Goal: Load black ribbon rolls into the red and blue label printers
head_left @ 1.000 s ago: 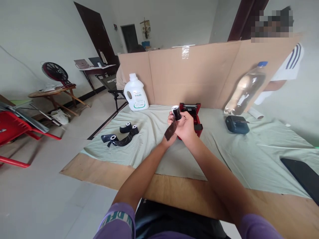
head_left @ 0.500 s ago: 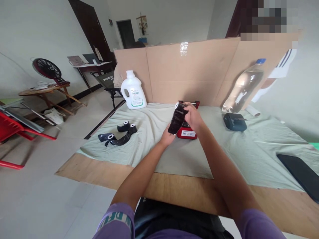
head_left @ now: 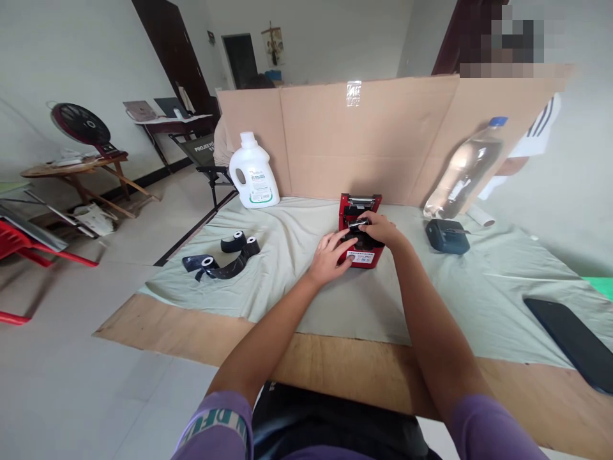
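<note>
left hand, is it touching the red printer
Touching. The head view shows the left hand with fingertips laid on the left front of the printer, while the right hand holds a roll at its top.

On the cloth [head_left: 479,287] over the surface, the label printer [head_left: 360,255] stands centre, before the cardboard screen [head_left: 383,134], a roll [head_left: 358,225] in its top. Spare rolls [head_left: 223,255] lie left, a jug [head_left: 252,172] behind them; right, a smaller printer [head_left: 446,236], a bottle [head_left: 467,169] behind.

A wooden surface [head_left: 335,377] lies under a pale green cloth [head_left: 479,287]. On the cloth sit a red label printer [head_left: 357,206] at centre, black ribbon rolls [head_left: 220,259] and a white detergent jug [head_left: 252,172] to the left, and a dark blue printer [head_left: 447,236], a leaning clear bottle [head_left: 467,169] and a black tablet [head_left: 569,342] to the right.
</note>
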The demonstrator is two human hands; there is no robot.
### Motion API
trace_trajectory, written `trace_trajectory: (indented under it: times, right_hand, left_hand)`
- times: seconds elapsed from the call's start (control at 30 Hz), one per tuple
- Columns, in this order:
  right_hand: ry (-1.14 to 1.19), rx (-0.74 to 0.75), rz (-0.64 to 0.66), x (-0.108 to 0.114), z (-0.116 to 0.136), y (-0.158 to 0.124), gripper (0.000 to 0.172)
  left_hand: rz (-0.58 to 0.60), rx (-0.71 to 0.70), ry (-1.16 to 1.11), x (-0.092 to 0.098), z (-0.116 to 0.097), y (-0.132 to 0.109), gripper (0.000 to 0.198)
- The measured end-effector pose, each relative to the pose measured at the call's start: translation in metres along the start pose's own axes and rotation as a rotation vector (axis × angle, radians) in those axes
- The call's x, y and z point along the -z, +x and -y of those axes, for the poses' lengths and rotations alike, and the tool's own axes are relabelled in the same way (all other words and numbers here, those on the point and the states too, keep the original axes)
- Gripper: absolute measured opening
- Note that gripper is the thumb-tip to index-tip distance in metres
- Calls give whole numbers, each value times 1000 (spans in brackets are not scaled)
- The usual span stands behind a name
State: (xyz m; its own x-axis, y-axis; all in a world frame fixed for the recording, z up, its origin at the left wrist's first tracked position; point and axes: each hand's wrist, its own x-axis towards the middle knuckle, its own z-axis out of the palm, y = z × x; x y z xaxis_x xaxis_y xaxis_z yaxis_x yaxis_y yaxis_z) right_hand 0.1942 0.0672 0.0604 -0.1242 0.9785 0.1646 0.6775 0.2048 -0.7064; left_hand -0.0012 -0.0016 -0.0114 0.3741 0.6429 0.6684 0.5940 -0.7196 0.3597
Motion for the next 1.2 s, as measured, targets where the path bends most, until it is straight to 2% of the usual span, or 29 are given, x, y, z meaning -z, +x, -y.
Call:
trace_trajectory:
  times: [0.1,0.17,0.27,0.37,0.5,0.77,0.93,1.0,1.2]
  right_hand:
    - [-331,-104,60,0,8,0,27]
    - [-417,-127,94,1,14,-2,31]
    - [-449,-205,93,-1,17,-2,34]
    - [-433,-265,22,-5,18,-1,33]
    - [-424,-228,-68,-8,18,1,28]
    - [-117,-204,-69,8,-3,6,27]
    - [-206,-245,-93,-1,-2,9,21]
    - [-176,-238,-99,-2,-2,11,16]
    - [206,-171,-77,5,-7,10,22]
  left_hand:
    - [-41,-6,87,-5,-3,0,38]
    - [-75,1,123,-7,-6,0,36]
    - [-98,-5,138,-8,-9,1,34]
    - [-107,-6,134,-7,-12,2,34]
    - [-104,10,127,-7,-12,3,34]
    - [-95,10,105,-8,-10,2,34]
    - [-85,19,101,-8,-11,3,35]
    - [-83,22,104,-7,-11,3,35]
    - [-91,12,106,-9,-10,2,35]
